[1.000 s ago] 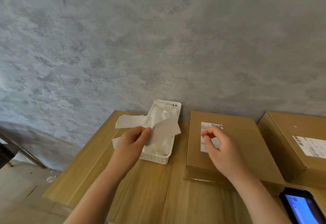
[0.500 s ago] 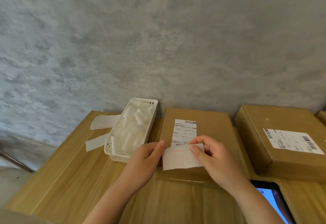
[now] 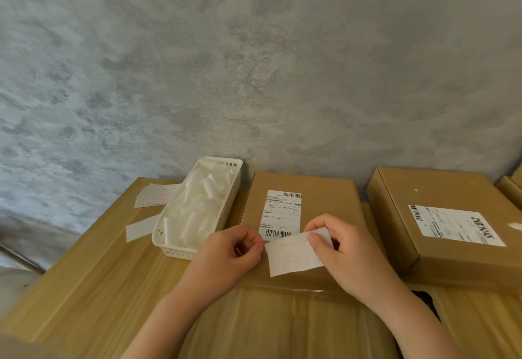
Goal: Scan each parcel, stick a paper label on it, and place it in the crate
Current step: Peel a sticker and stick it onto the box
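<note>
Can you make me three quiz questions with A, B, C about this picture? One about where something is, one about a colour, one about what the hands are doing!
1. Where is the white basket?
A. left of the near parcel
B. on top of a parcel
C. on the floor

2. What colour are the lines on the paper label?
A. blue
B. red
C. green

3. What is the right hand doing?
A. lying flat
B. pinching the label
C. holding a phone

Answers: 1 A, it stands on the table beside the near parcel. 2 B, faint red lines show. 3 B, thumb and fingers pinch it, while the left hand pinches its corner.
</note>
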A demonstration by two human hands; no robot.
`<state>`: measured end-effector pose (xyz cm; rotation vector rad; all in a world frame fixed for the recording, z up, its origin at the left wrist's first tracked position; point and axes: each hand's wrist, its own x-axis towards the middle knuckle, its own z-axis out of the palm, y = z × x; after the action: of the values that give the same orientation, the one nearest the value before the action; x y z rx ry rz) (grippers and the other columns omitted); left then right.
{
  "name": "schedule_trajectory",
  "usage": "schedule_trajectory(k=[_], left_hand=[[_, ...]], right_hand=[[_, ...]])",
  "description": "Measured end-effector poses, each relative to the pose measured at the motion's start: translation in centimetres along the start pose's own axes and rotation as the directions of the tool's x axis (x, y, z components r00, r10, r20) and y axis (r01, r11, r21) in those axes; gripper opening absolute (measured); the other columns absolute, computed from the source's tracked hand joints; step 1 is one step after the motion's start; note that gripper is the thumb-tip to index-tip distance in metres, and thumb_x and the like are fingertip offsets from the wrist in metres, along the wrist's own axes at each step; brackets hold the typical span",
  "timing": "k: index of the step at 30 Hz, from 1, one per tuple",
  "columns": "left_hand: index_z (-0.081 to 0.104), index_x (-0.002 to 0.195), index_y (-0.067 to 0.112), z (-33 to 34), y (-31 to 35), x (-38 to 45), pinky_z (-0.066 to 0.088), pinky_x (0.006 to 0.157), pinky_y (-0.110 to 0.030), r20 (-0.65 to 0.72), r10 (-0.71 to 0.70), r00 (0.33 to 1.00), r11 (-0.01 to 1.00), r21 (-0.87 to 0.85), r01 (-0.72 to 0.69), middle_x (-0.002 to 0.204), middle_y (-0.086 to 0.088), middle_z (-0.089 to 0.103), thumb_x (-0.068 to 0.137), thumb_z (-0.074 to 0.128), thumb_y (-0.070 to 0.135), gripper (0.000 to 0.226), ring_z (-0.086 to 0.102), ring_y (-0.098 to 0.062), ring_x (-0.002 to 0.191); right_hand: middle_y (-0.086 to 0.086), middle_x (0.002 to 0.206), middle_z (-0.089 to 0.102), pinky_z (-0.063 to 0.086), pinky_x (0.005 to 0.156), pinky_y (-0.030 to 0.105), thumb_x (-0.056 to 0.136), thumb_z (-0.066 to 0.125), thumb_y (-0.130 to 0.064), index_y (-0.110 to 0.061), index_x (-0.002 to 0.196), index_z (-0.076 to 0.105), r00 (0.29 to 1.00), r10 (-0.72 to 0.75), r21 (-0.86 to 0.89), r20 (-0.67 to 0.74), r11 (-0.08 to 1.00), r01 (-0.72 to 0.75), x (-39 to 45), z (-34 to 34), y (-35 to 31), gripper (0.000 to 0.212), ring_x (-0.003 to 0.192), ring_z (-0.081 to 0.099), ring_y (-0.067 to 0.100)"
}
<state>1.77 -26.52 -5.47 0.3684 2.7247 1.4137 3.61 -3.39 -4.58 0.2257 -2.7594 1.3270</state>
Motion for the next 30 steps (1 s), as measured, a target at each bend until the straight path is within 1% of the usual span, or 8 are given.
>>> schedule_trajectory(k=[7,12,16,21,23,26,28,30], left_hand=[[0.068,0.080,0.031,0.2,0.5,-0.2,0.050,0.064,-0.019,-0.006,0.047,0.999,0.997,0.053,-0.047,0.080,0.009,0.070,0.091,0.065,0.024,0.013,0.061,-0.006,0.071],[0.067,0.081,0.032,0.3,0.7,-0.4,0.049,0.066,-0.017,0.002,0.074,0.997,0.993,0.091,-0.074,0.079,0.012,0.068,0.091,0.065,0.026,0.012,0.061,-0.005,0.074],[0.066,0.079,0.031,0.5,0.8,-0.5,0.049,0.066,-0.017,0.021,0.101,0.995,0.991,0.090,-0.103,0.077,0.011,0.066,0.090,0.064,0.025,0.013,0.060,-0.006,0.074],[0.070,0.083,0.025,0.5,0.6,-0.3,0.048,0.069,-0.025,0.116,0.097,0.988,0.992,-0.088,-0.087,0.079,-0.003,0.066,0.092,0.063,0.019,0.012,0.057,-0.010,0.072],[0.070,0.082,0.025,0.7,0.7,-0.3,0.046,0.067,-0.022,0.148,0.089,0.985,0.982,-0.176,-0.063,0.075,-0.002,0.064,0.093,0.063,0.014,0.017,0.055,-0.010,0.070],[0.070,0.083,0.022,1.0,1.0,-0.4,0.041,0.065,-0.019,0.192,0.099,0.976,0.965,-0.258,-0.047,0.071,0.004,0.058,0.095,0.062,0.014,0.016,0.050,-0.010,0.069],[0.070,0.086,0.019,1.1,1.1,-0.3,0.040,0.066,-0.024,0.201,0.111,0.973,0.956,-0.290,-0.049,0.074,0.000,0.058,0.092,0.063,0.026,0.012,0.049,-0.014,0.071],[0.069,0.087,0.020,1.0,1.3,-0.3,0.040,0.069,-0.031,0.196,0.127,0.972,0.956,-0.285,-0.068,0.076,-0.008,0.059,0.086,0.060,0.039,0.021,0.050,-0.018,0.072]], right_hand=[[-0.021,0.098,0.067,0.059,0.060,0.032,0.097,0.057,-0.032,-0.037,0.091,0.059,0.999,-0.018,0.001,0.029,1.000,0.018,-0.3,-0.5,-0.1,0.008,0.100,0.063,0.002],[-0.020,0.094,0.068,0.059,0.061,0.039,0.097,0.057,-0.033,-0.040,0.089,0.059,0.999,-0.014,0.002,0.039,1.000,0.014,-0.5,-0.8,0.1,0.011,0.099,0.062,-0.005],[-0.021,0.093,0.067,0.058,0.060,0.036,0.098,0.057,-0.030,-0.037,0.089,0.060,0.999,-0.021,0.012,0.050,1.000,0.020,-0.6,-1.1,-0.1,0.012,0.097,0.059,-0.011],[-0.020,0.089,0.066,0.054,0.056,0.028,0.097,0.057,-0.029,-0.036,0.090,0.060,0.998,-0.046,-0.003,0.031,0.999,0.047,-0.8,-1.4,0.1,0.010,0.093,0.061,-0.002],[-0.021,0.087,0.063,0.049,0.054,0.023,0.097,0.057,-0.029,-0.036,0.092,0.058,0.998,-0.061,-0.011,0.014,0.998,0.061,-0.9,-1.4,0.2,0.009,0.091,0.059,-0.002],[-0.019,0.088,0.063,0.054,0.056,0.032,0.096,0.058,-0.031,-0.039,0.096,0.055,0.998,-0.061,-0.011,0.000,0.998,0.061,-1.0,-1.4,0.3,0.009,0.091,0.062,0.009],[-0.014,0.088,0.064,0.055,0.058,0.040,0.096,0.057,-0.031,-0.041,0.096,0.054,0.998,-0.055,0.003,0.000,0.998,0.055,-1.1,-1.4,0.3,0.010,0.091,0.063,0.016],[-0.012,0.087,0.064,0.054,0.059,0.042,0.096,0.057,-0.029,-0.041,0.095,0.054,0.998,-0.061,0.018,-0.001,0.998,0.061,-1.2,-1.6,0.3,0.012,0.091,0.063,0.018]])
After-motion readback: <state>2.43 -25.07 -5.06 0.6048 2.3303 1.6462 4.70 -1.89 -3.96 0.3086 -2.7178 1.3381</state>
